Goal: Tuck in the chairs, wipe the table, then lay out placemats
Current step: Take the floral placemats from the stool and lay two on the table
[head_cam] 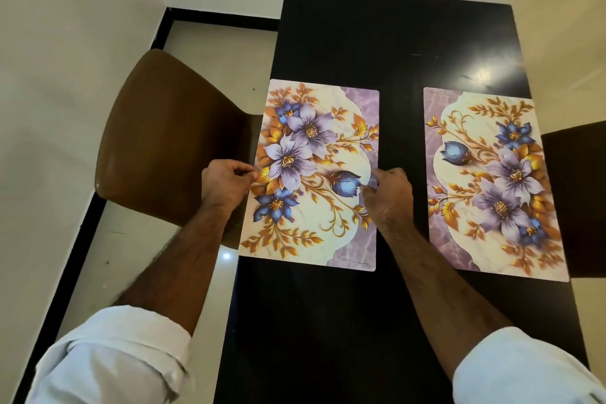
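Two floral placemats lie flat on the black table [387,43]. The left placemat [314,141] sits at the table's left edge, its outer side slightly overhanging. My left hand [226,184] pinches that outer edge. My right hand [387,197] grips the mat's inner edge with fingertips on its purple border. The right placemat [492,184] lies untouched along the table's right edge. A brown chair [164,138] is tucked in at the left, its back beside the left placemat. A dark chair [580,200] shows at the right edge.
Pale tiled floor [210,49] with a black border strip runs left of the table. White walls close the far end and left side. My white rolled sleeves fill the bottom corners.
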